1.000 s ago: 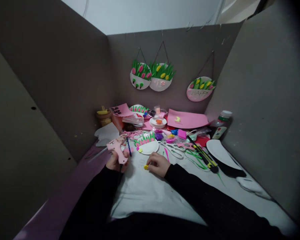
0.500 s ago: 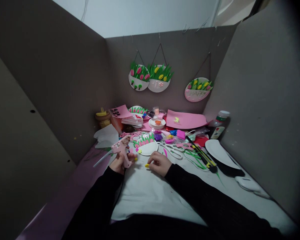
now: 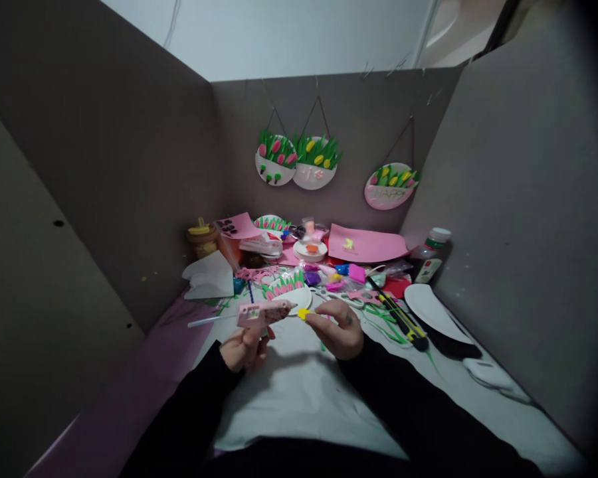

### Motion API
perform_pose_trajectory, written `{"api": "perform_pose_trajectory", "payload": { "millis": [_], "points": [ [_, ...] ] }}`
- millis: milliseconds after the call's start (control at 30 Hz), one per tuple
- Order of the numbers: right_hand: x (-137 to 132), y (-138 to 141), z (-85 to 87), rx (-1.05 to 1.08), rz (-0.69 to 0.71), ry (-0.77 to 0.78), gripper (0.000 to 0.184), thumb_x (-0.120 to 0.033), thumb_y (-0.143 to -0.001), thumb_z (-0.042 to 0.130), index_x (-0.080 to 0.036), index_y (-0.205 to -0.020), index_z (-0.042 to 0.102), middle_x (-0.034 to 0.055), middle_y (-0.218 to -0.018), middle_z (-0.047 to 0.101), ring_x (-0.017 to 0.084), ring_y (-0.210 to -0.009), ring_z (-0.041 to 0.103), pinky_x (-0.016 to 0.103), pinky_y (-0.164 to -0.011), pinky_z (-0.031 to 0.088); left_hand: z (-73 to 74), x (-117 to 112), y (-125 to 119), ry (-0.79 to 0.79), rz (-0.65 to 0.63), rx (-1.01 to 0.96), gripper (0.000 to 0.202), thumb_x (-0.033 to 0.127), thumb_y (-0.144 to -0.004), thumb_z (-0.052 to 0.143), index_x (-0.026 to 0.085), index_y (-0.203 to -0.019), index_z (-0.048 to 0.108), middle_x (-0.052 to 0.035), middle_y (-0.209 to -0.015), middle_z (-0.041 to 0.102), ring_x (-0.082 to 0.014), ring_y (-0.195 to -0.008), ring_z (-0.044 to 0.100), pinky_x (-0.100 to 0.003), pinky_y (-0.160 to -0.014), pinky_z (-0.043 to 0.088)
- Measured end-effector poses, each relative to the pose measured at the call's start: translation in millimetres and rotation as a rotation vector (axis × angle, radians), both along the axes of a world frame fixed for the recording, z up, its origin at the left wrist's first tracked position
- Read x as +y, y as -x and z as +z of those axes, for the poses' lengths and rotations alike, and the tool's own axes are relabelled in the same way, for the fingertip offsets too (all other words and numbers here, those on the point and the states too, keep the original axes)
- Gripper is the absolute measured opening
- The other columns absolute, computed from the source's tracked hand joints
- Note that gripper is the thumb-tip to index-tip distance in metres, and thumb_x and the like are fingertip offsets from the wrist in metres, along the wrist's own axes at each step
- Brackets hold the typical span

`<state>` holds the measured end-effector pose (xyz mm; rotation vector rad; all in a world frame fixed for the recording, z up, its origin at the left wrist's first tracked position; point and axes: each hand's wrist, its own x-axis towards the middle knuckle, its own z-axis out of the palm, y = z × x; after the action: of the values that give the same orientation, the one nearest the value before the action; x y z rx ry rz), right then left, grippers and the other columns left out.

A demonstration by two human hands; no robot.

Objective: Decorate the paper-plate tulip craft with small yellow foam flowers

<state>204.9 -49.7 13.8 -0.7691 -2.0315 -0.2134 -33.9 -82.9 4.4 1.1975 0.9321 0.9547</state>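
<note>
My left hand (image 3: 246,348) is wrapped round the handle of a pink hot glue gun (image 3: 264,313), a pale glue stick (image 3: 212,320) poking out of its back end. The gun's nozzle points right, close beside a small yellow flower-shaped piece (image 3: 303,313). That piece is pinched between the thumb and fingertips of my right hand (image 3: 339,328), raised above the table. Just behind the nozzle lies a white paper-plate pocket (image 3: 299,299) with pink tulips and green leaves, partly hidden by the gun.
White scissors (image 3: 351,300), a black and yellow utility knife (image 3: 403,318) and green strips lie right of centre. Behind are pink foam sheets (image 3: 369,242) and bagged clay. A capped bottle (image 3: 431,252) stands right, a brown cup (image 3: 202,240) left. Flower plates (image 3: 316,174) hang on the back panel.
My left hand has turned the glue gun from pointing up to level, nozzle rightward. My right hand has lifted the yellow piece off the cloth up to the nozzle.
</note>
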Motion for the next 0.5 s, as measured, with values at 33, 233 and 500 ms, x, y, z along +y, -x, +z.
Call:
{"api": "perform_pose_trajectory", "payload": {
  "millis": [33, 233, 500],
  "points": [
    [-0.6, -0.1, 0.3, -0.02, -0.009, 0.01, 0.018, -0.024, -0.083, 0.049, -0.026, -0.087, 0.066, 0.0055, -0.08, 0.059, 0.017, -0.075, 0.054, 0.032, -0.069, 0.044, -2.1, -1.1, 1.2, -0.033, -0.022, -0.016, 0.062, 0.075, -0.058, 0.046, 0.018, -0.082, 0.052, 0.003, -0.05, 0.048, -0.0045, -0.03, 0.032, -0.017, -0.028, 0.02],
    [-1.1, 0.9, 4.2, -0.056, -0.026, 0.033, 0.019, -0.025, -0.084, 0.048, -0.027, -0.086, 0.067, 0.0053, -0.08, 0.06, 0.017, -0.076, 0.055, 0.032, -0.07, 0.044, -8.1, -1.4, 2.6, -0.061, -0.101, -0.028, 0.066, 0.079, -0.051, 0.047, 0.018, -0.077, 0.049, 0.0045, -0.05, 0.043, -0.0048, -0.032, 0.032, -0.018, -0.029, 0.02],
    [-2.1, 4.4, 10.6, -0.015, -0.003, -0.244, 0.016, -0.018, -0.082, 0.053, -0.024, -0.083, 0.067, 0.0038, -0.076, 0.06, 0.014, -0.071, 0.055, 0.027, -0.066, 0.045, -10.1, 0.2, -0.5, -0.093, -0.205, -0.076, 0.059, 0.074, -0.057, 0.051, 0.016, -0.07, 0.048, 0.0077, -0.045, 0.031, -0.0034, -0.033, 0.028, -0.018, -0.032, 0.022]
  ]
}}
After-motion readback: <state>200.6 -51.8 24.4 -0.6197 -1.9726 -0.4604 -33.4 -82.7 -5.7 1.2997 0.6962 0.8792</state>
